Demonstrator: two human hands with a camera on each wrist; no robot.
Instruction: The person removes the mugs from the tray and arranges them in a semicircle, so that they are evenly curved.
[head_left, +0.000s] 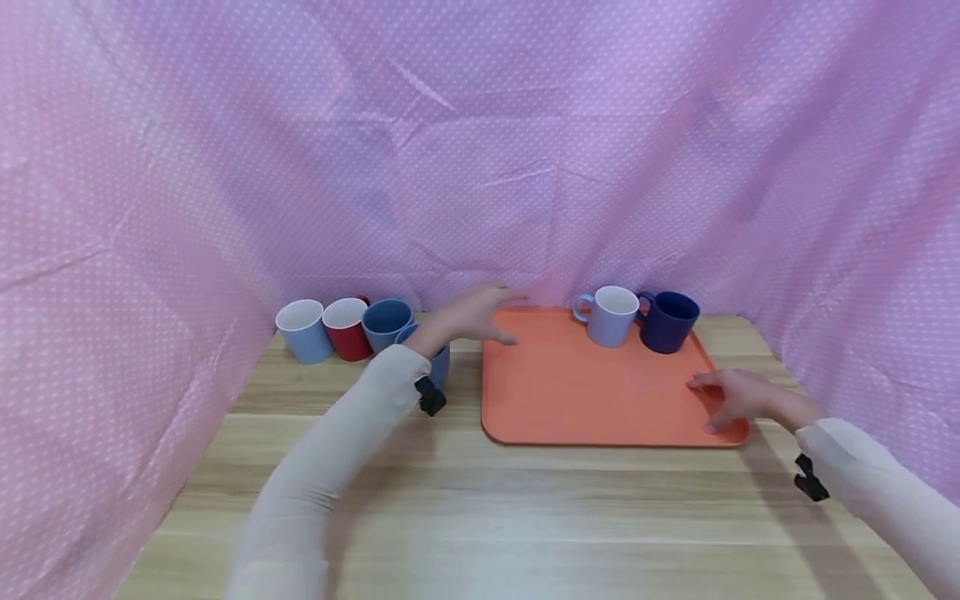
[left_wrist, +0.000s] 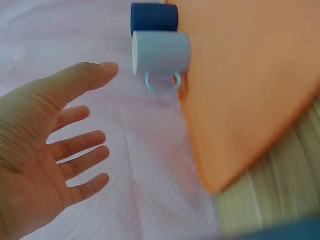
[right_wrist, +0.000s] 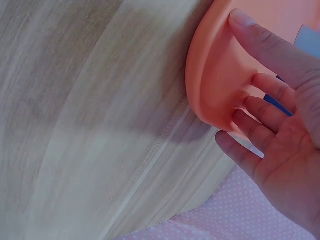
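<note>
An orange tray (head_left: 577,400) lies on the wooden table, bearing a pale lavender mug (head_left: 612,317) and a dark navy mug (head_left: 669,323) side by side at its back right. Over the tray's back left corner hovers my left hand (head_left: 474,315), fingers spread and nothing held; the left wrist view shows its bare palm beside the pale mug (left_wrist: 162,52). My right hand (head_left: 738,396) is at the tray's right end, fingers loosely extended, with fingertips close over the tray floor near the front right corner in the right wrist view. Neither hand grips anything.
Left of the tray stand several mugs in a row: light blue (head_left: 306,333), red (head_left: 348,331), grey-blue (head_left: 387,321) and a blue one (head_left: 439,367) partly hidden by my left forearm. A pink dotted cloth (head_left: 480,167) hangs behind and around the table (head_left: 480,517).
</note>
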